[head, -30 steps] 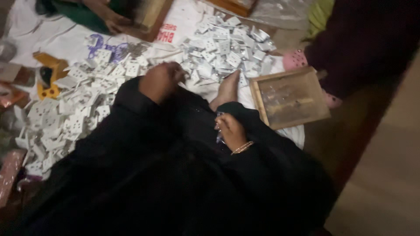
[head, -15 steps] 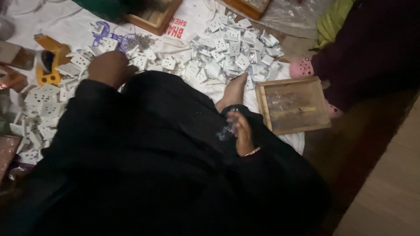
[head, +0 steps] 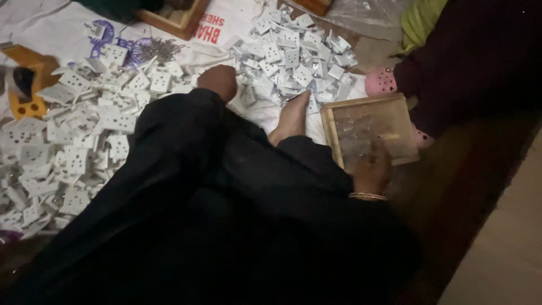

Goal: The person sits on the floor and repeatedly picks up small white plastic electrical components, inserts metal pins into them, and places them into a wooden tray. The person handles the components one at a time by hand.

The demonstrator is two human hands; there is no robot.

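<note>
Right hand (head: 371, 169) reaches fingers-first into the shallow wooden tray (head: 332, 129), grip unclear; left hand (head: 217, 81) rests curled beside white socket plates (head: 84, 141).

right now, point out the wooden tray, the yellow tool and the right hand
wooden tray (head: 332, 129): head view, on its left wooden rim
yellow tool (head: 25, 107): head view, on its lower yellow body
right hand (head: 371, 172): head view, on the back of the hand

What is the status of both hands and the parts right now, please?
Left hand on white socket plates. Right hand reaching into wooden tray. Own foot lies between.
</note>
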